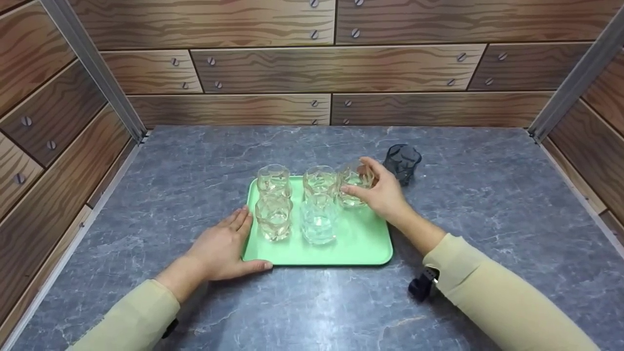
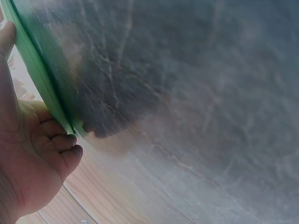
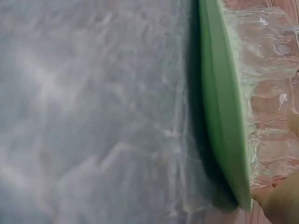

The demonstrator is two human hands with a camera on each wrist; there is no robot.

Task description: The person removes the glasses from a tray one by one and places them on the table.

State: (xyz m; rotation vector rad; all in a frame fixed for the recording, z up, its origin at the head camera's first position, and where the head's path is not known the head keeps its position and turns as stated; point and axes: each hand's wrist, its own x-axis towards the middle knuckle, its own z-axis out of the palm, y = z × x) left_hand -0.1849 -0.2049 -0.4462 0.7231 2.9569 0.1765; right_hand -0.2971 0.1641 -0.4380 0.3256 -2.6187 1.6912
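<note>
A light green tray (image 1: 356,248) lies on the table with several clear, faceted drinking glasses on it. My right hand (image 1: 382,192) holds one clear glass (image 1: 352,176) at the tray's back right, thumb on the near side and fingers on the far side. Left of it are a back middle glass (image 1: 319,179) and a bluish-tinted front middle glass (image 1: 319,226). Along the left side stand a back glass (image 1: 273,178) and a front glass (image 1: 274,219). My left hand (image 1: 222,248) rests against the tray's front left corner, fingers along its left edge, thumb at the front edge.
A dark grey glass (image 1: 403,161) stands on the table just behind my right hand, off the tray. The grey marbled table (image 1: 195,161) is enclosed by wood-patterned walls (image 1: 336,68) at the back and both sides.
</note>
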